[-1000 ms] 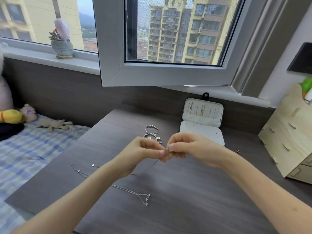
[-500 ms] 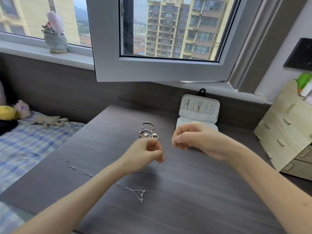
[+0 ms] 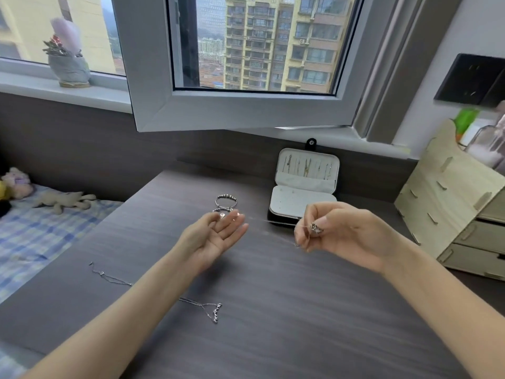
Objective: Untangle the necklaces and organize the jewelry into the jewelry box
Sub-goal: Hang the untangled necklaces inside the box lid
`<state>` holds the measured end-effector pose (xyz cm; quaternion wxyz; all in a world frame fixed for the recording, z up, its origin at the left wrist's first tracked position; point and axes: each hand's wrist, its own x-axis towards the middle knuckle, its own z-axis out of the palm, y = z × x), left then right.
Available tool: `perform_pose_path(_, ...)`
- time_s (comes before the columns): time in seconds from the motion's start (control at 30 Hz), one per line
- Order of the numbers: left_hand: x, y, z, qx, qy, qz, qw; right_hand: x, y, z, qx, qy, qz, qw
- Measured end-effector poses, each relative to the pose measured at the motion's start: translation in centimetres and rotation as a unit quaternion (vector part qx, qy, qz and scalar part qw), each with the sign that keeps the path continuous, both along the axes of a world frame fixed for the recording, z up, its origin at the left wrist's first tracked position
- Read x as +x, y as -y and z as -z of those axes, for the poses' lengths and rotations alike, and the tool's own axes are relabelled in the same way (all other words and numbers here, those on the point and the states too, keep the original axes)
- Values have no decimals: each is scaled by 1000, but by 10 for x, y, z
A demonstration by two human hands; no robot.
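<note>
Now the hands have moved apart: the left hand [image 3: 216,233] is spread, palm up, while the right hand [image 3: 341,231] pinches a small pendant [image 3: 316,228], its thin chain [image 3: 270,222] seemingly free, near the open jewelry box [image 3: 303,192].

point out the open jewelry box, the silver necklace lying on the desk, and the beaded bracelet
open white jewelry box [image 3: 302,199]: head view, on its padded lower tray.
thin silver necklace with pendant [image 3: 214,311]: head view, on the pendant end.
silver beaded bracelet [image 3: 226,197]: head view, on its far beaded rim.
</note>
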<state>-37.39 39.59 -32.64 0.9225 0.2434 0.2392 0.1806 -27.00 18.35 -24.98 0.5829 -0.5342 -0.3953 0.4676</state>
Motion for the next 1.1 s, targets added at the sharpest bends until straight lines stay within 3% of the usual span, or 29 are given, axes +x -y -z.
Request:
perform_pose_path(0.07, 4, 5, -2, -32, 11, -14, 999, 1, 5, 7, -8, -19, 9, 1000)
perform_pose_path(0.13, 6, 10, -6, 9, -15, -17, 1000, 1, 9, 15, -17, -35, 25, 999)
perform_pose_path(0.23, 8, 16, -9, 167, -99, -1, 981, 1, 16, 27, -37, -35, 62, 997)
perform_pose_path(0.3, 8, 16, -9, 299, -136, -6, 945, 4, 22, 36, -71, 9, 105, 992)
perform_pose_path(0.43, 9, 15, -17, 571, -155, -37, 806, 8, 31, 51, -182, 174, 170, 953)
perform_pose_path(0.57, 10, 23, -41, 735, -137, 22, 664, 11, 34, 62, -276, 368, 182, 869)
perform_pose_path(0.7, 16, 43, -71, 830, -150, 146, 516, 12, 31, 65, -302, 481, 144, 810)
perform_pose_path(0.77, 21, 54, -82, 856, -149, 192, 457, 10, 27, 61, -282, 492, 138, 812)
perform_pose_path(0.83, 26, 64, -89, 872, -130, 220, 417, 5, 22, 52, -224, 391, 146, 881)
perform_pose_path(0.9, 32, 72, -94, 880, -111, 240, 394, -3, 18, 38, -129, 224, 126, 958)
perform_pose_path(0.97, 35, 76, -99, 877, -100, 245, 401, -9, 13, 22, -67, 134, 118, 982)
perform_pose_path(1.03, 36, 75, -103, 859, -92, 238, 443, -13, 8, 10, -58, 127, 144, 980)
perform_pose_path(1.1, 35, 71, -102, 816, -92, 231, 521, -14, 7, 0, -81, 178, 174, 965)
